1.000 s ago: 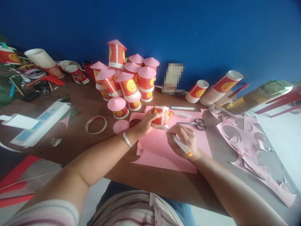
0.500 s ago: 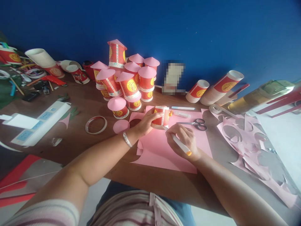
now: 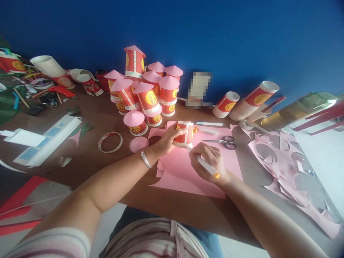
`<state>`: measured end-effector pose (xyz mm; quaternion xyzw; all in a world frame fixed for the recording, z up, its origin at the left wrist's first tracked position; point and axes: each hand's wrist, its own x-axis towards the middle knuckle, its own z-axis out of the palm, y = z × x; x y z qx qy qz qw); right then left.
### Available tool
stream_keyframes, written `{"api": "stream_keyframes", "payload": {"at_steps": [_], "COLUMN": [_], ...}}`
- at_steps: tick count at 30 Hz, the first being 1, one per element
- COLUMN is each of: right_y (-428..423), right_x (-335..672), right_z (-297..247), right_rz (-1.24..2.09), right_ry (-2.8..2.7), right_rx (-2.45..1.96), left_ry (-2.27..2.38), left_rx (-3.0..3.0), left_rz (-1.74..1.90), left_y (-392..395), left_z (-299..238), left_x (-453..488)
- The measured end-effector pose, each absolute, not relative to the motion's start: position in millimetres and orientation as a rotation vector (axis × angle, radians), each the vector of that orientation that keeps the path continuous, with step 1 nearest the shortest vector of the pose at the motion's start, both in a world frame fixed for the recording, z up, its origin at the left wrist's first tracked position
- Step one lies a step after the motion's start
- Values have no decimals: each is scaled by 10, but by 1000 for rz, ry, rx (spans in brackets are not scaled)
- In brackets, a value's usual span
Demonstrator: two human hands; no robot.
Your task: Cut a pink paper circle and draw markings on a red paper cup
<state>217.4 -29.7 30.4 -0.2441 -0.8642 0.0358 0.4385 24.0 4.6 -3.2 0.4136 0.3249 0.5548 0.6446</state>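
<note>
My left hand (image 3: pixel 167 139) presses a red paper cup (image 3: pixel 185 134) upside down on a pink paper sheet (image 3: pixel 188 172). My right hand (image 3: pixel 209 161) is closed around a white pen with an orange end (image 3: pixel 208 167), its tip at the cup's rim on the near right side. A silver bracelet (image 3: pixel 145 159) sits on my left wrist. Scissors (image 3: pixel 224 141) lie on the pink sheet just right of the cup. A cut pink circle (image 3: pixel 138 144) rests left of my left hand.
A pile of red cups with pink cone lids (image 3: pixel 146 93) stands behind the sheet. A tape ring (image 3: pixel 109 142) and a white power strip (image 3: pixel 44 141) lie to the left. Stacked cups (image 3: pixel 251 98) and pink paper offcuts (image 3: pixel 292 172) fill the right side. The blue wall (image 3: pixel 215 36) is behind.
The pen tip has crept a little along the cup's rim. My left hand and the cup have barely moved.
</note>
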Motion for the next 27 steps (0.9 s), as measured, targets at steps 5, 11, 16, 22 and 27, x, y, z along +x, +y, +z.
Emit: {"api": "stream_keyframes", "payload": {"at_steps": [5,11,16,22,27], "right_y": [-289,-279,-273,-275,-276], "right_x": [2181,2169,2167,2167,2171], "right_z": [315,327,324,339,337], "right_rz": [55,43,56,54,54], "right_ry": [-2130,-2113,-2120,-2117,-2122], "right_rx": [-593,-600,-588,-584,-595], "left_ry": [746,754,746,743,733], "left_rx": [945,969,957,936,949], "left_rz": [1244,1235,1224,1208,1202], "left_y": [51,38,26,20,12], "left_z": [-32,-1,29,55,60], "left_x": [239,239,243,250,246]}}
